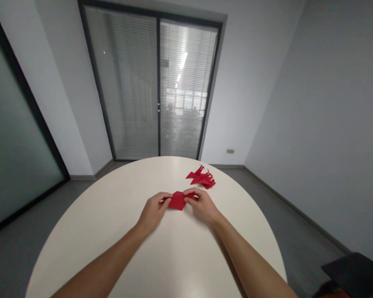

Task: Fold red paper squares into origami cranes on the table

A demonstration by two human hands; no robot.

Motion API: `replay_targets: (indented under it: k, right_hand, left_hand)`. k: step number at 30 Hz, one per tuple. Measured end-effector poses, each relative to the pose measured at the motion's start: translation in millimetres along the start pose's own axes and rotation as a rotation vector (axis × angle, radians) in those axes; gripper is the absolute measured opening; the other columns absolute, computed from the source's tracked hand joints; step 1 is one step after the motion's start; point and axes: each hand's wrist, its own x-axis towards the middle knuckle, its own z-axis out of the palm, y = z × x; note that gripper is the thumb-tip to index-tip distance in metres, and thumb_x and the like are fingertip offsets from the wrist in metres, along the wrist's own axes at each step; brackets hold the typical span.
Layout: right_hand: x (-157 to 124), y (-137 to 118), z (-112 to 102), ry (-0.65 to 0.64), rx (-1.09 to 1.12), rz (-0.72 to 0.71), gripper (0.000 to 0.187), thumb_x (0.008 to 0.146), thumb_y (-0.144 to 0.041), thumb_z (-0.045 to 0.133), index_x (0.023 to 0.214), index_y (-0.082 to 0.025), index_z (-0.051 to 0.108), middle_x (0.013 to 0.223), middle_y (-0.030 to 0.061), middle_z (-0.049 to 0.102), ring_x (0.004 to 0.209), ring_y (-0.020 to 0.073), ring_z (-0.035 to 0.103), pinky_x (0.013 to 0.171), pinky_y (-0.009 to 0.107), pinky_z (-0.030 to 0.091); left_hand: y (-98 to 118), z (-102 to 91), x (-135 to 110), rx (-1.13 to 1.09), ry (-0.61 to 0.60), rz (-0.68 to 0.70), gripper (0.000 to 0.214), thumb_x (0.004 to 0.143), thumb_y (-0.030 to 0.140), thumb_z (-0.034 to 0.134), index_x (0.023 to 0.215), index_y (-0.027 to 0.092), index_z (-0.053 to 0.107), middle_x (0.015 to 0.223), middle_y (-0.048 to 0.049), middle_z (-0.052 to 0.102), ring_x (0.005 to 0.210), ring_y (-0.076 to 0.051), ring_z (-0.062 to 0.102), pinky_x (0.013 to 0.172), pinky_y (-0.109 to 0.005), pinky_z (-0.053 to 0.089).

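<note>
A partly folded sheet of red origami paper (177,201) is stretched between my two hands, just above or on the table; I cannot tell which. My left hand (155,209) pinches its left edge between thumb and fingers. On the other side, my right hand (202,203) grips the right edge the same way, the index finger lying over the top. Parts of both paper edges are hidden under the fingers. Several folded red paper cranes (202,178) lie bunched together beyond my right hand.
The round white table (118,236) spreads out under both arms. Past its far edge stands a glass partition with blinds (136,91). A dark object, perhaps a chair (357,273), is at the lower right. Grey walls close in on both sides.
</note>
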Motion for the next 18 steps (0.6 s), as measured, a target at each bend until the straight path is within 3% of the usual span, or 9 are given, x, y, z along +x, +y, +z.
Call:
replay_targets:
  k: [7, 18]
  right_hand:
    - [-1.1, 1.3, 0.1, -0.003, -0.029, 0.010, 0.025, 0.082, -0.028, 0.067, 0.106, -0.021, 0.071, 0.107, 0.0067, 0.073, 0.098, 0.0220, 0.067, 0.092, 0.038, 0.051]
    - [-1.0, -17.2, 0.0, 0.026, 0.007, -0.073, 0.026, 0.085, -0.023, 0.060, 0.110, -0.020, 0.066, 0.108, 0.0080, 0.073, 0.104, 0.0226, 0.066, 0.095, 0.041, 0.050]
  left_hand:
    - [2.5, 0.5, -2.8, -0.002, -0.032, 0.004, 0.020, 0.091, 0.028, 0.055, 0.100, 0.021, 0.072, 0.103, -0.0062, 0.075, 0.095, -0.021, 0.069, 0.086, -0.033, 0.056]
    - [9.6, -0.4, -1.7, 0.038, -0.009, 0.084, 0.018, 0.088, 0.022, 0.060, 0.101, 0.022, 0.071, 0.108, -0.0064, 0.073, 0.101, -0.021, 0.068, 0.094, -0.037, 0.054]
